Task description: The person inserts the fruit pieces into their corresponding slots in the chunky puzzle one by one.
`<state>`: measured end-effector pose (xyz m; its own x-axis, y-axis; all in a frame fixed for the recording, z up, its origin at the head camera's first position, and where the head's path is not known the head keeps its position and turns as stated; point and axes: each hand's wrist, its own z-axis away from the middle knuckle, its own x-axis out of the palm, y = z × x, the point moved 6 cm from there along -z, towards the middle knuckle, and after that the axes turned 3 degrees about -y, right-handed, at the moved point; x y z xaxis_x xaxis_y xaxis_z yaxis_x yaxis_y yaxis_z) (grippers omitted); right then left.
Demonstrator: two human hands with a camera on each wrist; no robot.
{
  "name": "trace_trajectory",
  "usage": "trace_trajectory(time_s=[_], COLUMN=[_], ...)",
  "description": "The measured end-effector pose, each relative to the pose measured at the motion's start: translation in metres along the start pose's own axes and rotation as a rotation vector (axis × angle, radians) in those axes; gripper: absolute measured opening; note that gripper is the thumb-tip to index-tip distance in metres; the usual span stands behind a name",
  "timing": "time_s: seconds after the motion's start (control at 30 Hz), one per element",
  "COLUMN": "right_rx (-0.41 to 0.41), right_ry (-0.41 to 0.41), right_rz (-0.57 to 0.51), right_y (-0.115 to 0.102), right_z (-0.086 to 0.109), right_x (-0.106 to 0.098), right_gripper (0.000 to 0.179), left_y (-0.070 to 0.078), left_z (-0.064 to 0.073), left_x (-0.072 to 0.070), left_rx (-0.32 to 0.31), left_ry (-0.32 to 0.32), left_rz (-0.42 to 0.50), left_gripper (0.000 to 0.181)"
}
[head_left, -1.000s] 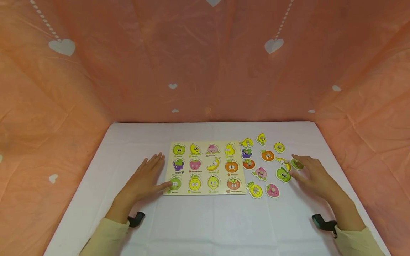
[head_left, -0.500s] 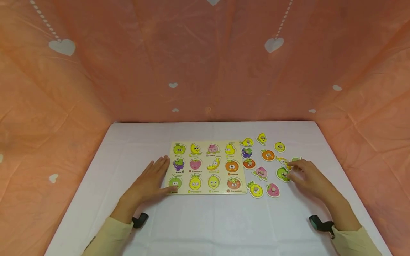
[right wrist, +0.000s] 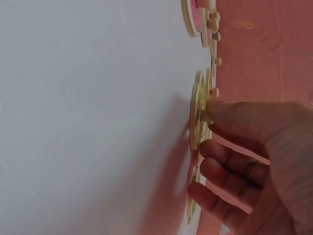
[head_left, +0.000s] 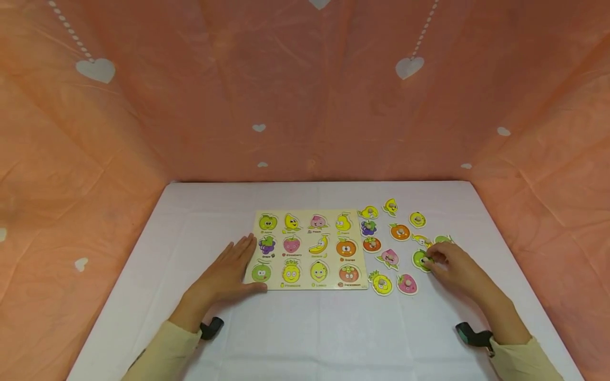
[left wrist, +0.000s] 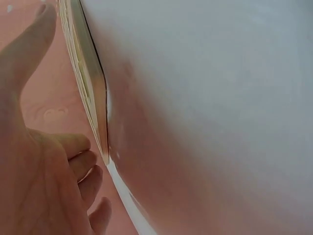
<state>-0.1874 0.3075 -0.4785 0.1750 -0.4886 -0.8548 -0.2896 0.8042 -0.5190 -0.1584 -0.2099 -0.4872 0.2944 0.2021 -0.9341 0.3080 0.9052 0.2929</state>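
A cream puzzle board (head_left: 305, 287) printed with cartoon fruits lies mid-table. My left hand (head_left: 224, 272) rests along its left edge, fingers straight and thumb at the lower left corner; the left wrist view shows the board's side edge (left wrist: 100, 93) next to those fingers. On the right, my right hand (head_left: 450, 270) pinches the knob of the green apple puzzle piece (head_left: 419, 260) between thumb and index finger. In the right wrist view this piece (right wrist: 195, 117) still stands close over the white cloth. The other fingers of that hand are loosely bent.
Several knobbed fruit pieces lie right of the board, among them a strawberry (head_left: 407, 284), a pineapple (head_left: 382, 284), a peach (head_left: 389, 257) and an orange (head_left: 399, 232). A banana piece (head_left: 420, 241) and another green piece (head_left: 442, 239) sit just behind the right hand. Orange cloth walls (head_left: 305, 106) enclose the table.
My right hand has moved left and closed thumb and index finger on the apple piece's knob. My left hand has slid right, up against the board's edge.
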Motion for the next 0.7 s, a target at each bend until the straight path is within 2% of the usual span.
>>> trace_trajectory(time_s=[0.37,0.7], right_rx=[-0.002,0.017], right_ry=[0.003,-0.002], right_rz=[-0.007,-0.005], right_y=[0.0013,-0.0031], right_z=[-0.0029,-0.0056], right_x=[0.0016,0.0004], right_gripper=[0.02,0.017], left_y=[-0.0021,-0.0004], left_z=[-0.0032,-0.0039], left_x=[0.0027,0.0024], left_rx=[-0.02,-0.015], left_ry=[-0.033,-0.036], left_rz=[0.015,0.032], left_gripper=[0.127,0.126])
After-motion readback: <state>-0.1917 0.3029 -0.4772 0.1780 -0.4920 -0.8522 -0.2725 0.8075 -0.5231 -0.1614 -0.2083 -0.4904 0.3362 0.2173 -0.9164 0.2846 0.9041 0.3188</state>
